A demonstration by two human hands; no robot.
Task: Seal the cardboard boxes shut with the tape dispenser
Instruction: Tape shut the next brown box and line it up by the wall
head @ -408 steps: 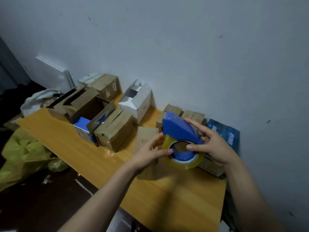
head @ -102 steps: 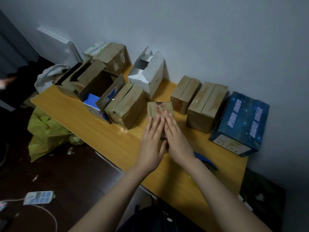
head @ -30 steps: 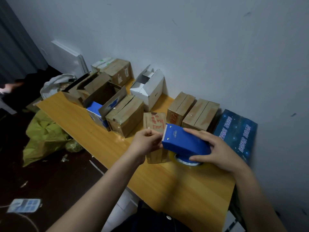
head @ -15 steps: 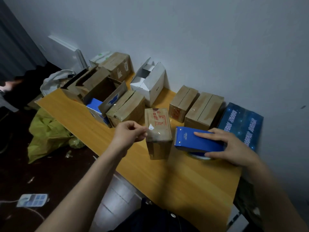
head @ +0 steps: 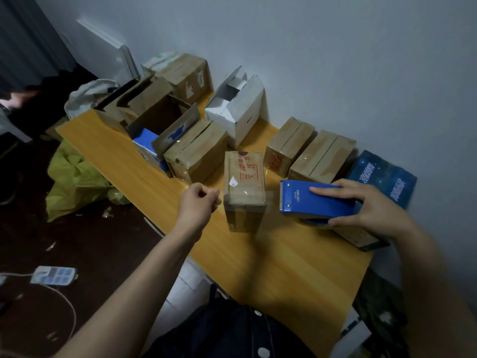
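A small upright cardboard box [head: 244,174] with red print stands near the middle of the yellow wooden table [head: 258,259]. My right hand [head: 371,205] grips the blue tape dispenser [head: 309,200] just right of the box, toothed blade facing the box. My left hand [head: 197,205] is left of the box, fingers curled, pinching the end of a clear tape strip [head: 245,197]. The faint strip runs from that hand across the box's front top edge towards the dispenser.
Behind stand a taped brown box [head: 198,151], an open brown box [head: 154,112], an open white box [head: 240,109], two shut brown boxes [head: 289,146] [head: 322,156] and a dark blue box [head: 382,177]. A yellow bag [head: 74,182] and power strip [head: 54,275] lie on the floor.
My hands have drawn apart: the left moved left with the tape end, the right moved right with the dispenser, stretching tape across the small box.
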